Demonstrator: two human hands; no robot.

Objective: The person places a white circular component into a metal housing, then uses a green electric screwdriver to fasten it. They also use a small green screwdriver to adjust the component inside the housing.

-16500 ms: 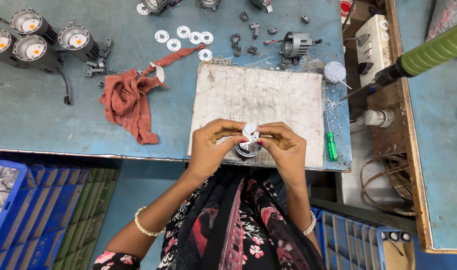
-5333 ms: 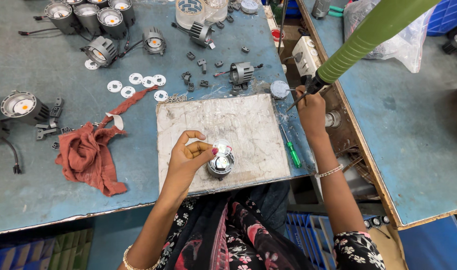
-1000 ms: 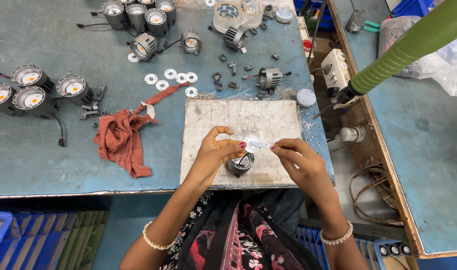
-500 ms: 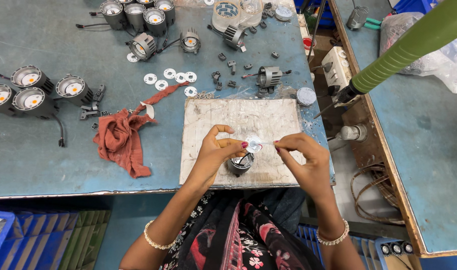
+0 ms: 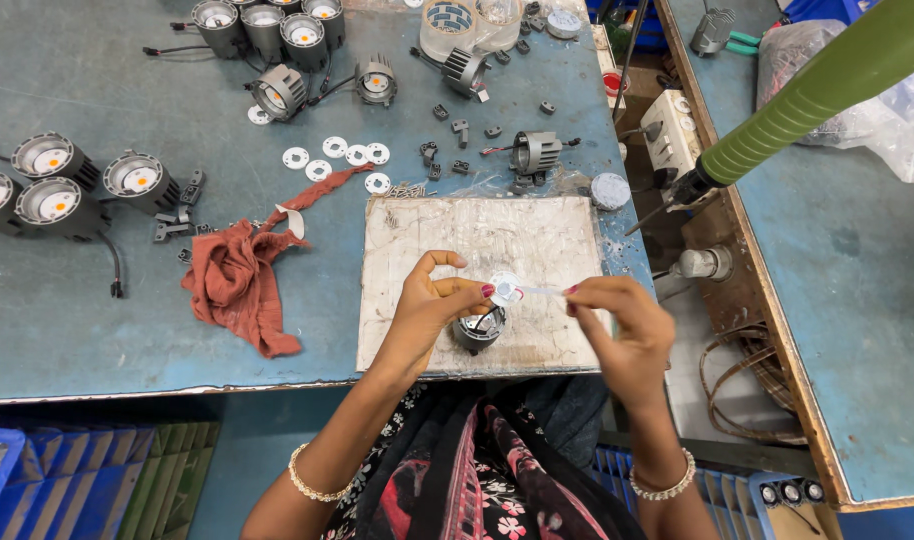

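My left hand (image 5: 429, 308) pinches a small white round disc (image 5: 504, 287) just above a dark grey lamp housing (image 5: 478, 330) that stands on a worn whitish board (image 5: 477, 250). My right hand (image 5: 617, 325) grips a thin white strip (image 5: 543, 291) that runs from the disc toward its fingertips. Both hands hover over the near half of the board, about a hand's width apart. The housing is partly hidden by my left fingers.
A red rag (image 5: 242, 280) lies left of the board. Loose white discs (image 5: 337, 160), small dark clamps (image 5: 457, 140) and several round spot lamps (image 5: 52, 190) are scattered across the blue-grey bench. A green hose (image 5: 817, 95) hangs at the right; a socket box (image 5: 667, 130) sits there.
My right hand has drawn away to the right, pulling the thin strip out from the disc. My left hand stays over the housing with the disc.
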